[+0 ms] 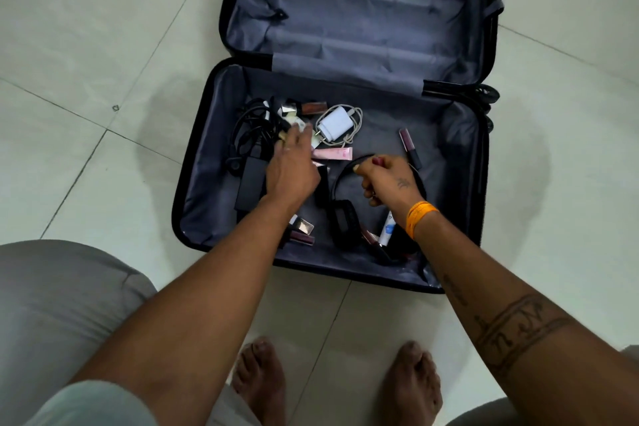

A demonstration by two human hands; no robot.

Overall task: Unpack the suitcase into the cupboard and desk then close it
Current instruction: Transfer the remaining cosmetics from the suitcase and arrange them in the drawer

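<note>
Head view showed the suitcase [214,183] lying open for unpacking; the right hand [387,180] pinched a small dark-red tube, while the left hand [294,166] reached left with a blurred, unreadable grip.

both hands [294,169] [387,180] over small items in open suitcase [207,149]

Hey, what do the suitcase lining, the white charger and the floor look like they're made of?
The suitcase lining looks like thin grey woven synthetic fabric: it creases and has a slight sheen. The white charger looks like smooth hard plastic with a glossy face, and its cable seems rubbery. The floor looks like pale polished tile with grout lines and soft reflections.
</note>
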